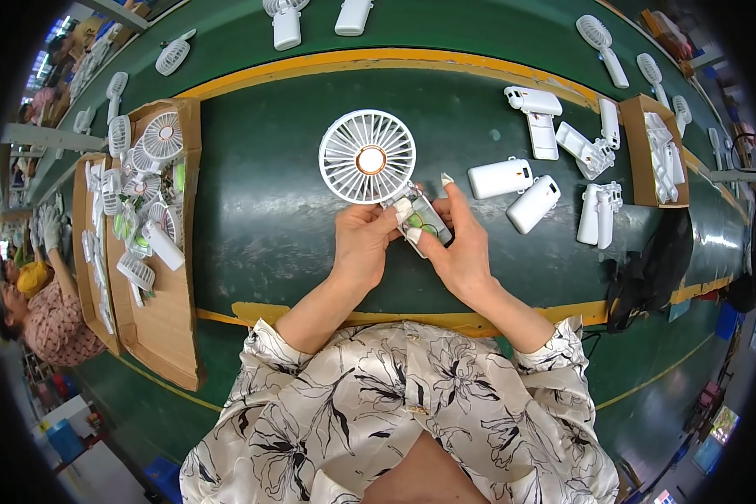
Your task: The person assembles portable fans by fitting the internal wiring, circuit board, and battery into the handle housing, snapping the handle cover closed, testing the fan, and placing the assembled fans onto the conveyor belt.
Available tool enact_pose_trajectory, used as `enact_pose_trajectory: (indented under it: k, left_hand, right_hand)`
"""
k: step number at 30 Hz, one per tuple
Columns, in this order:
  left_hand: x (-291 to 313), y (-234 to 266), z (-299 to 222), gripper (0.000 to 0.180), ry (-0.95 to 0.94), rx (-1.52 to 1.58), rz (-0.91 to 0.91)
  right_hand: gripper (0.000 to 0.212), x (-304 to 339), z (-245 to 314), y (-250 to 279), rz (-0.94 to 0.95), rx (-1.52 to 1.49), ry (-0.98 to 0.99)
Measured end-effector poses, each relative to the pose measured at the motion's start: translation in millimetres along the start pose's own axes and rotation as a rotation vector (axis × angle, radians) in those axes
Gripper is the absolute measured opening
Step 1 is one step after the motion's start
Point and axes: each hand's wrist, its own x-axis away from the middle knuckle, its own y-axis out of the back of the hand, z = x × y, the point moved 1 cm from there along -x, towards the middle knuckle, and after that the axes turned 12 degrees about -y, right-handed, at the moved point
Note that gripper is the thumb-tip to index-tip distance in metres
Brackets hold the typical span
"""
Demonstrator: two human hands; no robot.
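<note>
A white handheld fan (368, 157) with a round slatted head and an orange-ringed hub is held over the green table, its head pointing away from me. Its handle lies open, showing a green part and wiring inside. My left hand (366, 239) grips the handle just below the fan head, thumb on top. My right hand (462, 248) holds the handle from the other side, its thumb pressed near the green part and its index finger raised. White covers sit on several fingertips. To the right lie two white handle covers, one (501, 178) and another (533, 204).
A cardboard box (164, 328) at left holds several fans and parts. More white casings (586, 151) lie at right by a small carton (634, 126). Black cloth (651, 269) hangs at the right edge. Fans (596, 38) ride the belt (454, 29) behind the yellow edge. A co-worker (55, 323) sits left.
</note>
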Motion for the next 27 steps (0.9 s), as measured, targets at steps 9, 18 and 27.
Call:
enact_pose_trajectory:
  k: [9, 18, 27]
  left_hand:
    - [3.3, 1.2, 8.0, 0.021, -0.019, -0.027, -0.077]
    - [0.2, 12.8, 4.5, 0.02, 0.078, -0.095, -0.028]
    - [-1.9, 9.6, -3.1, 0.022, 0.095, -0.142, 0.08]
  right_hand:
    - [0.072, -5.9, 18.5, 5.9, -0.026, 0.396, 0.242]
    - [0.07, -6.3, 19.9, 14.4, 0.07, 0.347, 0.163]
    - [0.06, 5.3, -11.3, 11.1, 0.04, -0.176, 0.231]
